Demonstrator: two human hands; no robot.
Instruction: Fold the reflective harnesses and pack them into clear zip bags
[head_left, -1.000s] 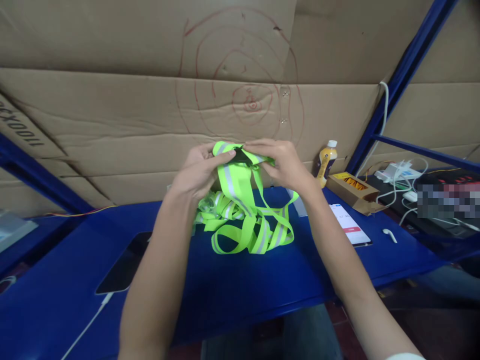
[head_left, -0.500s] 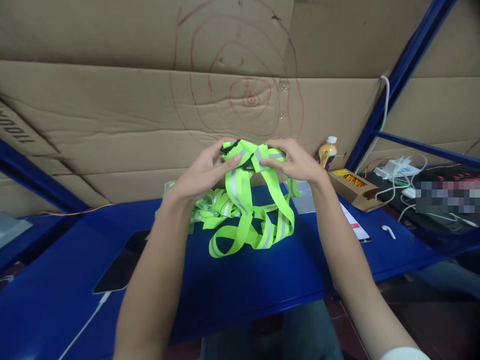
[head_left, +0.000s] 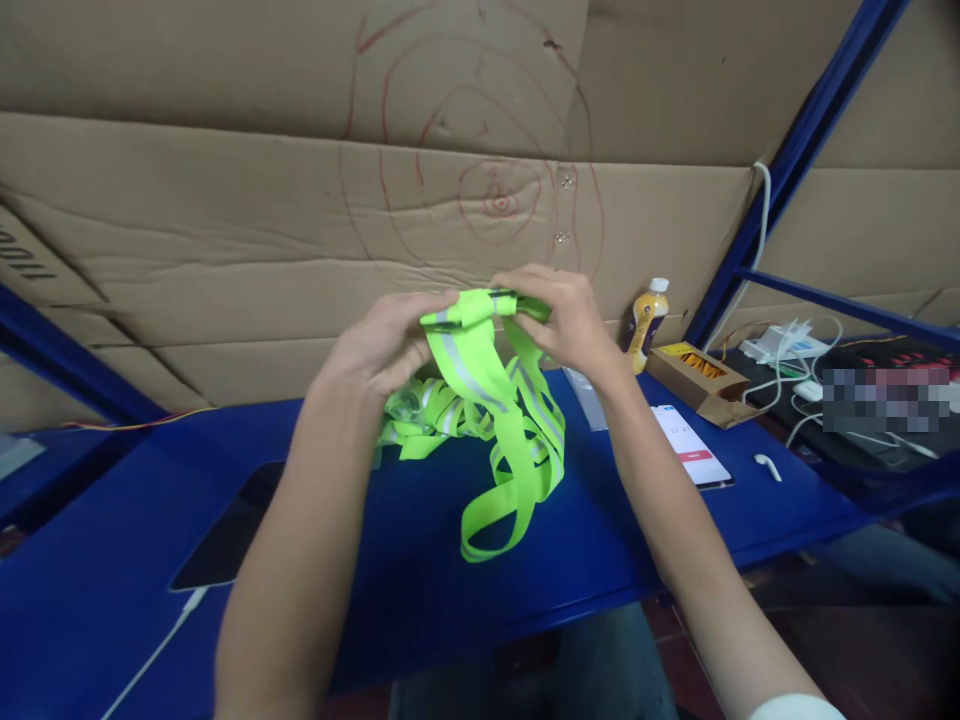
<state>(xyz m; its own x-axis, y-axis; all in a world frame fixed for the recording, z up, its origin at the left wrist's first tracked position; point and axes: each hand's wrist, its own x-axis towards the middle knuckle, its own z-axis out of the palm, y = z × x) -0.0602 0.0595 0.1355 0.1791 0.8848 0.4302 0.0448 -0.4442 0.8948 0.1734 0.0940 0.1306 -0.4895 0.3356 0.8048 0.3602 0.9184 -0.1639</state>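
A neon-yellow reflective strap harness [head_left: 461, 365] with grey stripes hangs between my hands above the blue table. My left hand [head_left: 386, 340] is closed on its upper left end, by a black piece. Closed on the upper right part is my right hand [head_left: 559, 315], its fingers wrapped over the folded strap. The lower straps fall in loops, one large loop lying nearest the table's front. Behind them, a pile of similar yellow straps [head_left: 424, 415] rests on the table, partly in clear plastic.
On the blue table [head_left: 420, 600] a dark phone [head_left: 225, 535] with a white cable lies left. To the right are a lit phone [head_left: 694, 450], a white earbud [head_left: 767, 466], an open cardboard box [head_left: 705, 385] and a yellow bottle [head_left: 646, 325]. Cardboard [head_left: 262, 220] walls the back.
The held strap bundle has turned and its top is drawn narrower and flatter. My right hand has moved left and rolled over it. The hanging loop has swung right and toward me.
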